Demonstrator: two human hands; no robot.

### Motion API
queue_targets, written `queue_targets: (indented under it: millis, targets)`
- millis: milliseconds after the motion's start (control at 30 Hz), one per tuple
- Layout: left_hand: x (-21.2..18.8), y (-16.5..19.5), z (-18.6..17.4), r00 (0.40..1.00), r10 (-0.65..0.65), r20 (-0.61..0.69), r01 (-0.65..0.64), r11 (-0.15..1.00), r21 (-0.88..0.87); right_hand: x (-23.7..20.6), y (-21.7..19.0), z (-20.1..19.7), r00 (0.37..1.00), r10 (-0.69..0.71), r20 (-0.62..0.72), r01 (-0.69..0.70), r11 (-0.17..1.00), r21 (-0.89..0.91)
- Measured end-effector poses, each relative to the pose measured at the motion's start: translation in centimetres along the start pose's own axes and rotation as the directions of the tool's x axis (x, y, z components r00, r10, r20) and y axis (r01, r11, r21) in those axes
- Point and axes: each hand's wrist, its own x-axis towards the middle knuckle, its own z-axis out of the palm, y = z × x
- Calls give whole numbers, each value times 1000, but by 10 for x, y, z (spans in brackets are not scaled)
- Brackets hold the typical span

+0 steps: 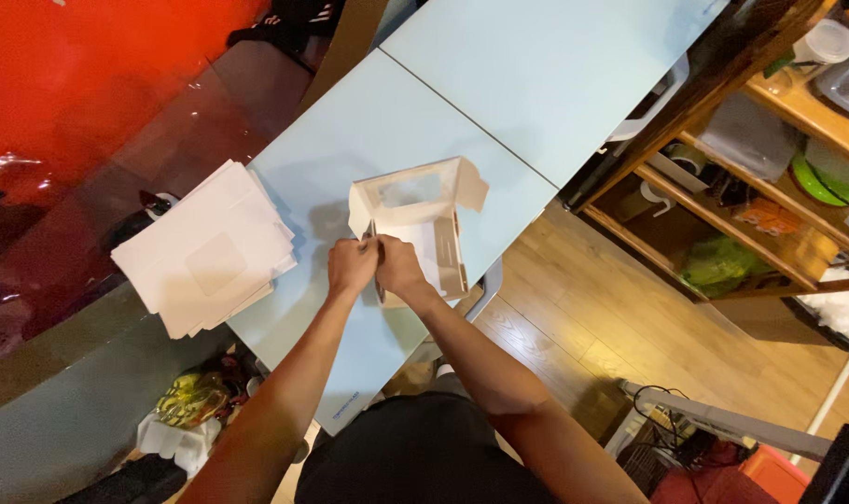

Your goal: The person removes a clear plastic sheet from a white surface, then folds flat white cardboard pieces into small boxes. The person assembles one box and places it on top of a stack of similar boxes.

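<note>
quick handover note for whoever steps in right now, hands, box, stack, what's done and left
Left hand and right hand: both pinch the near wall of the white cardboard box, grip closed on it.
Box: on the pale blue table, part folded, window lid standing up.
Stack of flat white box sheets: at the left table edge.
Done: far and right walls raised.
Left: near side not yet locked; stack unfolded.

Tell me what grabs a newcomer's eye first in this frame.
Both hands meet at the centre of the pale blue table: the left hand and right hand pinch the near wall of a half-folded white window box. Left of them lies a stack of flat white box blanks. A glossy red surface fills the upper left corner.
</note>
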Motion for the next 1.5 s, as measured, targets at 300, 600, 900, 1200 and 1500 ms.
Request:
queue_targets:
  millis: [300,600,900,1200,1500]
  targets:
    - [0,-8,4,979,203,1,-142,691,-708,-47,16,-92,830,188,-526,-319,933,-168]
    - [4,34,21,987,81,-141,-156,705,-692,29,41,-124,951,287,-116,-145,744,653]
    - [16,37,25,981,-145,-131,69,882,-465,32,28,-101,872,385,-301,-226,863,451]
    - [12,30,19,985,18,-170,-75,939,-336,25,33,-104,915,301,-269,-219,929,297]
    - [-35,-14,-13,948,319,-9,-313,924,-219,-33,58,-132,1000,1,-27,-4,993,-121]
